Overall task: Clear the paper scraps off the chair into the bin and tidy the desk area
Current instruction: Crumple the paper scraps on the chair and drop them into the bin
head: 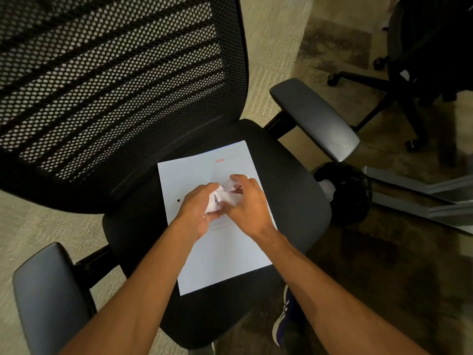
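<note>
A black mesh-backed office chair (294, 175) fills the view. On its seat lies a pale blue file folder (225, 257) with red print near its top edge. Over the folder's middle, my left hand (197, 211) and my right hand (249, 203) are cupped together around a bunch of crumpled white paper scraps (221, 197). Both hands touch the paper, with fingers curled in on it. A black mesh bin (350, 193) stands on the floor just right of the seat, below the right armrest, with some white paper visible inside it.
The chair's grey armrests stick out at the right (317, 119) and lower left (48, 298). A second black wheeled chair (414, 73) stands at the upper right. A grey desk leg frame (435, 201) lies right of the bin. My shoe (285, 321) shows below the seat.
</note>
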`<state>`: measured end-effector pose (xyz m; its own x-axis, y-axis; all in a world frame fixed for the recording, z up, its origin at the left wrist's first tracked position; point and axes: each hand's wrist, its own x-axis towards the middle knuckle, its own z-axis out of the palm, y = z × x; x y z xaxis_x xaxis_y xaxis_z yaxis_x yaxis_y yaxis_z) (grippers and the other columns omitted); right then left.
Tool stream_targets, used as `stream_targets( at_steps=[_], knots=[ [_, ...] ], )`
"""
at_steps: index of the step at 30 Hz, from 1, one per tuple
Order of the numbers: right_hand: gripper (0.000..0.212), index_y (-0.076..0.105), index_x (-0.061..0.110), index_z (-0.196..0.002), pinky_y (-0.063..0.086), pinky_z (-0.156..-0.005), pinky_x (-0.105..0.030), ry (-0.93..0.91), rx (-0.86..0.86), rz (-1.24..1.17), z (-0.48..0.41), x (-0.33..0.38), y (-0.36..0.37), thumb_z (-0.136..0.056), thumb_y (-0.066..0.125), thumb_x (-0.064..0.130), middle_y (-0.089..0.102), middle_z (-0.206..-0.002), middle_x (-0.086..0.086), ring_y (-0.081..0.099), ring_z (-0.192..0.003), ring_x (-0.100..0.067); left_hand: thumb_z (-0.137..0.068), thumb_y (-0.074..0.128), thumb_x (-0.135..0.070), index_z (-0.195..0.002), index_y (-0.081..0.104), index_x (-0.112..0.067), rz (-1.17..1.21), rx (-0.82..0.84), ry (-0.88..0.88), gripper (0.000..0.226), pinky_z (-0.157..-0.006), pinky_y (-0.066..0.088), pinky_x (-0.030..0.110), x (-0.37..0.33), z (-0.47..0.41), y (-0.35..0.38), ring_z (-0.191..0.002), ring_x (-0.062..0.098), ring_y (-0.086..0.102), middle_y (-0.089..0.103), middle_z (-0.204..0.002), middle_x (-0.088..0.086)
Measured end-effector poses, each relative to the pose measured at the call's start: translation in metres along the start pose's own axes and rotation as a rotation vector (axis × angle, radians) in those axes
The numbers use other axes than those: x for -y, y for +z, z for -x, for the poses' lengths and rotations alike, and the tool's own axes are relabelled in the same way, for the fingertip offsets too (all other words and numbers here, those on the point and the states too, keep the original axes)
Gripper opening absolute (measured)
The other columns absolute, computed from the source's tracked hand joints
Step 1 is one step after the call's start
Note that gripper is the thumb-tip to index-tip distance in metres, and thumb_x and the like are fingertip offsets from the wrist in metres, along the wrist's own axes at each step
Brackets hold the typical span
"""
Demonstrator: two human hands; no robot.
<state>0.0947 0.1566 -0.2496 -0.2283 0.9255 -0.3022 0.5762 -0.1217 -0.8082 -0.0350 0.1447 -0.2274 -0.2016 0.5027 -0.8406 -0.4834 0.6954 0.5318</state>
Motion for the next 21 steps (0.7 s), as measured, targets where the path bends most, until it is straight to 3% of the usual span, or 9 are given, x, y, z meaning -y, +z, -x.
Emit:
stream_targets(
  at_steps=[3,6,9,12,14,17,21],
  knots=[
    [0.067,0.054,0.022,-0.135,0.039,-0.064,0.009,0.007,-0.104,-0.067,0.012,-0.008,-0.013,-0.077,0.088,0.021,0.044,-0.136,-0.002,0.053,-0.107,-0.012,-0.100,0.061,-0.027,-0.100,0.062,-0.021,-0.038,0.050,0.033,0.006,-0.078,0.061,0.041,0.003,0.009,0.016,-0.092,0.026,0.066,0.066,-0.103,0.008],
    [0.064,0.056,0.022,-0.131,0.042,-0.072,0.007,-0.017,-0.199,-0.103,0.028,-0.015,-0.033,-0.075,0.089,0.022,0.044,-0.137,0.001,0.055,-0.109,-0.009,-0.100,0.059,-0.033,-0.125,0.059,-0.018,-0.022,0.102,0.002,0.029,-0.055,0.062,0.033,0.009,0.019,0.038,-0.092,0.027,0.069,0.068,-0.107,0.009],
    [0.058,0.056,0.025,-0.125,0.041,-0.078,0.005,-0.016,-0.304,-0.135,0.045,-0.026,-0.062,-0.077,0.087,0.021,0.047,-0.131,0.004,0.051,-0.107,0.010,-0.098,0.061,-0.036,-0.131,0.057,-0.018,-0.023,0.135,-0.036,0.037,-0.060,0.064,0.037,0.016,0.031,0.069,-0.095,0.030,0.071,0.068,-0.112,0.014],
    [0.053,0.058,0.022,-0.125,0.038,-0.082,0.005,0.027,-0.391,-0.116,0.058,-0.040,-0.095,-0.079,0.084,0.024,0.051,-0.128,0.003,0.046,-0.107,0.016,-0.102,0.057,-0.029,-0.129,0.057,-0.018,-0.147,0.170,0.005,0.028,-0.051,0.060,0.031,0.023,0.041,0.107,-0.081,0.025,0.074,0.068,-0.106,0.010],
    [0.053,0.059,0.020,-0.126,0.038,-0.083,0.003,0.050,-0.434,-0.097,0.065,-0.049,-0.116,-0.080,0.083,0.025,0.053,-0.127,0.002,0.047,-0.108,0.011,-0.103,0.054,-0.023,-0.125,0.059,-0.013,-0.111,0.220,0.016,0.025,-0.062,0.059,0.034,0.030,0.046,0.132,-0.084,0.023,0.072,0.068,-0.115,0.010],
    [0.053,0.060,0.020,-0.127,0.040,-0.085,-0.001,0.075,-0.492,-0.099,0.071,-0.065,-0.144,-0.079,0.083,0.023,0.054,-0.126,0.002,0.049,-0.111,0.002,-0.099,0.056,-0.021,-0.128,0.061,-0.008,-0.085,0.253,-0.018,0.032,-0.078,0.058,0.041,0.039,0.050,0.168,-0.106,0.027,0.065,0.065,-0.123,0.014],
    [0.054,0.061,0.019,-0.127,0.042,-0.090,-0.005,0.115,-0.560,-0.119,0.072,-0.092,-0.177,-0.078,0.083,0.022,0.056,-0.126,0.002,0.048,-0.116,0.003,-0.097,0.056,-0.020,-0.103,0.070,-0.008,-0.166,0.282,-0.090,0.019,-0.084,0.060,0.042,0.045,0.050,0.219,-0.088,0.027,0.072,0.074,-0.095,0.016]
  ],
)
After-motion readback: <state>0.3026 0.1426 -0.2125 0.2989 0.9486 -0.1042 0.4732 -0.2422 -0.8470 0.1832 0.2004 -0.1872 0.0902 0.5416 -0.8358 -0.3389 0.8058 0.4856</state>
